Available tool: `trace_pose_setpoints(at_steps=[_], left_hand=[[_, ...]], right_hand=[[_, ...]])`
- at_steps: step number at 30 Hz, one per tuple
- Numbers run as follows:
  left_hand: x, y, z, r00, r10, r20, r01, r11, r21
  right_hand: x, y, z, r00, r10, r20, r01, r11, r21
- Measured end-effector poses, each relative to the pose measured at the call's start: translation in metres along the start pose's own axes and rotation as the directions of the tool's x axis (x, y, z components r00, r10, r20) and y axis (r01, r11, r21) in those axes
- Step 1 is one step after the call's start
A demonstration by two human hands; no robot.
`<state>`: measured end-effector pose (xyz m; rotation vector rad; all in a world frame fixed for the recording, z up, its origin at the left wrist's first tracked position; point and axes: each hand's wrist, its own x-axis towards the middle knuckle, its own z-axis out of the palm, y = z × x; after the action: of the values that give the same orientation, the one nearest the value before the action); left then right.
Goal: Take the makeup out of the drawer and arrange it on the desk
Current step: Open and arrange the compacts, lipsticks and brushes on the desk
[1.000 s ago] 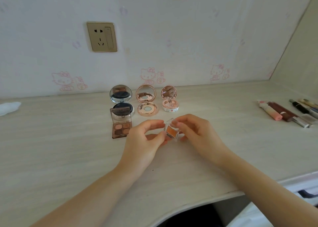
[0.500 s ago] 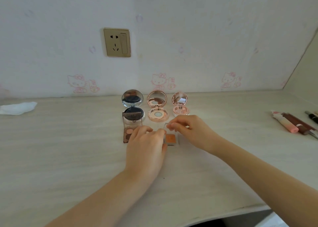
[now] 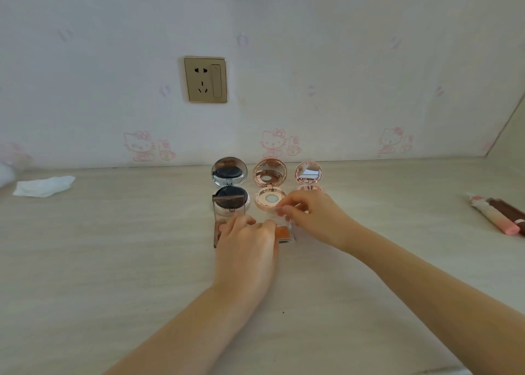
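Note:
A small square blush case (image 3: 285, 233) with an orange pan and a clear lid rests on the desk (image 3: 113, 261). My left hand (image 3: 246, 249) holds its left side, and my right hand (image 3: 315, 218) pinches the raised clear lid. Behind them three open round compacts stand in a row: a black one (image 3: 229, 173), a rose-gold one (image 3: 270, 173) and a small pink one (image 3: 308, 173). A brown eyeshadow palette (image 3: 220, 227) lies open in front of the black compact, partly hidden by my left hand.
Lipstick and gloss tubes (image 3: 495, 215) lie at the desk's right edge. A crumpled white tissue (image 3: 44, 186) sits at the far left. A gold wall socket (image 3: 205, 80) is on the wallpapered wall behind the compacts.
The blush case went from lifted between both hands down onto the desk, right of the palette. My view has tilted up and shifted left, and most tubes on the right are out of frame.

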<state>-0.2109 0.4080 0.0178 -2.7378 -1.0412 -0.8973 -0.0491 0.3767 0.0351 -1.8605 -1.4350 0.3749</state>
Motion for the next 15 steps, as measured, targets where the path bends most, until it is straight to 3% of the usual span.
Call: trace_pose_setpoints(at_steps=[7,15], left_hand=[[0.005,-0.002,0.005,1.0,-0.021,0.015,0.02,1.0,0.017],[0.005,-0.002,0.008,1.0,-0.02,0.017,0.02,0.999,0.031]], right_hand=[[0.008,0.002,0.005,0.996,-0.026,-0.084,0.027,1.0,0.009],[0.016,0.0,0.007,0.996,-0.024,-0.085,0.025,1.0,0.008]])
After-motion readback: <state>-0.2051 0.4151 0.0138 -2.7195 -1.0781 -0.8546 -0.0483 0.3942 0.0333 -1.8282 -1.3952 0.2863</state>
